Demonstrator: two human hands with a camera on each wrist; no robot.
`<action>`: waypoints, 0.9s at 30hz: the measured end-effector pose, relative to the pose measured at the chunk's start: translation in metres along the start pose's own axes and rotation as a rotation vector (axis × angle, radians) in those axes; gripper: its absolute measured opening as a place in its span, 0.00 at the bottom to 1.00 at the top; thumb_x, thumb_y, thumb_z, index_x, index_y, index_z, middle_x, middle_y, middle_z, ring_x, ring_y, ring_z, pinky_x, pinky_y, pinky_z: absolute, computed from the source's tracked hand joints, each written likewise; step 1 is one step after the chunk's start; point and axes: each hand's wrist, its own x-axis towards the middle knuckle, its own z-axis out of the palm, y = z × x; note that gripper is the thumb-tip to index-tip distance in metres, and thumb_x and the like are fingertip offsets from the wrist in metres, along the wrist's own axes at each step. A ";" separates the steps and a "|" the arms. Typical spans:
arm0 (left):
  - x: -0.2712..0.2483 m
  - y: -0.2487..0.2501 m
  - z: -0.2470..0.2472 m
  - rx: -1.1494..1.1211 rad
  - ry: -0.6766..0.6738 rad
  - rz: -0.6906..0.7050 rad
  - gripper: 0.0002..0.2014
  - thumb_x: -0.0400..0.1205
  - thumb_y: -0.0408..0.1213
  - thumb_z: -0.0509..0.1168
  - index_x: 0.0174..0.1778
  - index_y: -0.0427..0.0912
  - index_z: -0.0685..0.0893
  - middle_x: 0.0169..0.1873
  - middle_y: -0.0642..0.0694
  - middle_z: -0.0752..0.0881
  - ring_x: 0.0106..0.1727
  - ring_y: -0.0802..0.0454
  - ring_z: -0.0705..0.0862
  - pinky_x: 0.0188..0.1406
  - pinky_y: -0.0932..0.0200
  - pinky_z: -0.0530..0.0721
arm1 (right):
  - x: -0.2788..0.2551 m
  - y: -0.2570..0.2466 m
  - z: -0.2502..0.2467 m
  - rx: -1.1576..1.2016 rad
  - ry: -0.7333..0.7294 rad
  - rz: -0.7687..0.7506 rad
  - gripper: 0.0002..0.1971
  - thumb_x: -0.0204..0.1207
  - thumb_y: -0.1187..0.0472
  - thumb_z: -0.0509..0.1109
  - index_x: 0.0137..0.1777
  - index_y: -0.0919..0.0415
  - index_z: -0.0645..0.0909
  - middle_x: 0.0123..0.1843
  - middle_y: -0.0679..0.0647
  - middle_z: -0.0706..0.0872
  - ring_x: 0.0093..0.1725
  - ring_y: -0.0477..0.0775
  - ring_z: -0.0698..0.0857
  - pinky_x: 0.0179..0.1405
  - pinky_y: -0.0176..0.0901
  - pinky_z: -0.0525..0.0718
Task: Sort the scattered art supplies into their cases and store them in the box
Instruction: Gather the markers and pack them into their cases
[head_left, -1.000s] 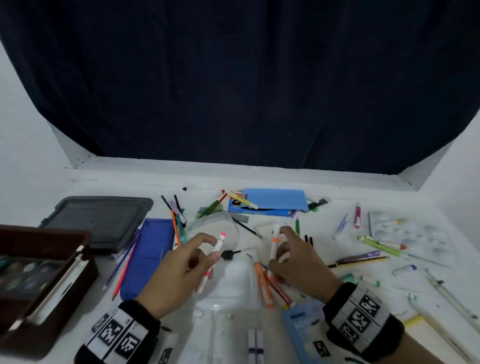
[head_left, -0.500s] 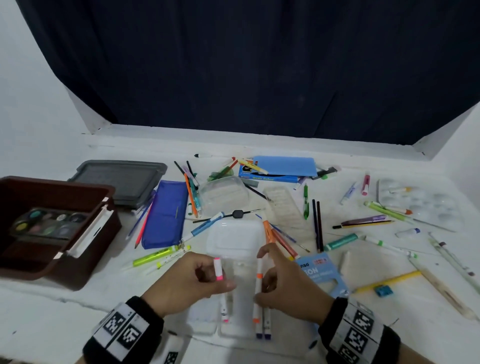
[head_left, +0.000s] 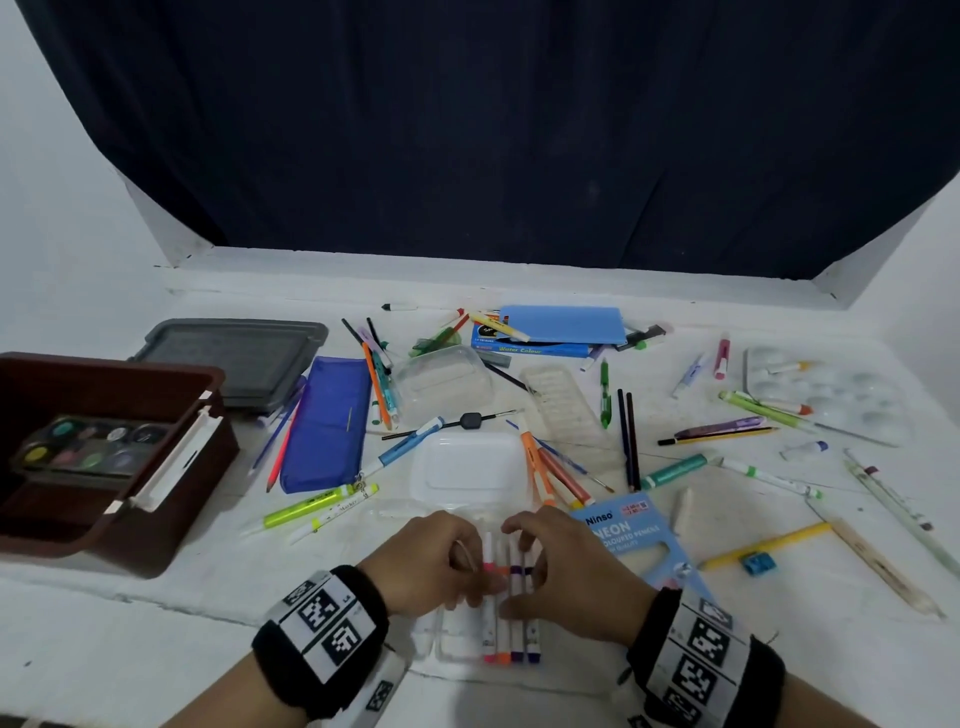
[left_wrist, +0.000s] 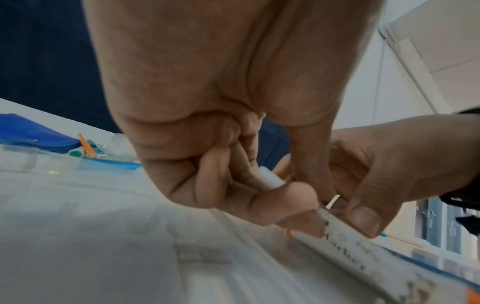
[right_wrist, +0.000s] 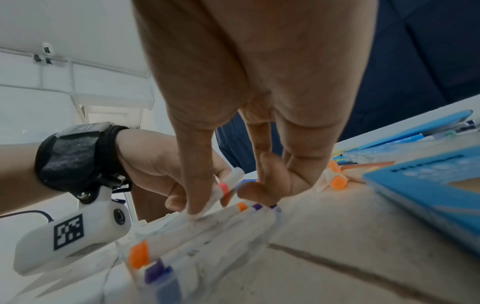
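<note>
A clear marker case (head_left: 457, 642) lies at the table's near edge. In it, side by side, are orange (head_left: 503, 631), purple (head_left: 516, 631) and blue (head_left: 532, 631) markers. My left hand (head_left: 470, 571) grips the pink marker (head_left: 488, 623) at the row's left, its far end still tilted up (right_wrist: 228, 181). In the left wrist view my left hand (left_wrist: 259, 185) curls round the white barrel (left_wrist: 270, 179). My right hand (head_left: 524, 571) arches over the row, thumb and fingertips pinching the orange marker. The brown storage box (head_left: 202, 483) stands at the left.
A paint set (head_left: 88, 447) sits in the brown box, with a grey lid (head_left: 234, 358) behind it. A blue pouch (head_left: 324, 421), a clear tub (head_left: 467, 462), a Neon pencil pack (head_left: 628, 540), a palette (head_left: 826, 389) and several loose pens lie around.
Both hands came down and nearer to the table's edge. The pink and orange markers, upright in the fingers before, now lie down in the case beside the purple and blue ones.
</note>
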 end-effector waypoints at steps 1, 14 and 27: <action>0.000 0.001 -0.001 0.030 0.010 -0.005 0.18 0.75 0.50 0.78 0.42 0.37 0.86 0.32 0.46 0.92 0.29 0.55 0.85 0.32 0.62 0.82 | -0.001 0.000 -0.001 -0.019 0.001 -0.011 0.37 0.63 0.46 0.85 0.71 0.47 0.73 0.60 0.45 0.75 0.48 0.41 0.75 0.48 0.34 0.76; -0.005 0.004 -0.011 0.562 -0.019 0.091 0.37 0.71 0.57 0.78 0.74 0.52 0.74 0.62 0.50 0.75 0.60 0.50 0.79 0.61 0.50 0.79 | -0.004 -0.017 -0.009 -0.320 -0.079 -0.048 0.40 0.65 0.35 0.78 0.73 0.54 0.73 0.69 0.46 0.71 0.68 0.49 0.68 0.68 0.47 0.73; -0.004 0.002 -0.007 0.621 -0.029 0.079 0.45 0.67 0.65 0.77 0.78 0.54 0.69 0.63 0.53 0.73 0.62 0.52 0.76 0.62 0.52 0.79 | 0.003 -0.024 -0.008 -0.426 -0.158 -0.029 0.34 0.63 0.32 0.78 0.64 0.50 0.77 0.63 0.47 0.73 0.60 0.49 0.70 0.57 0.44 0.72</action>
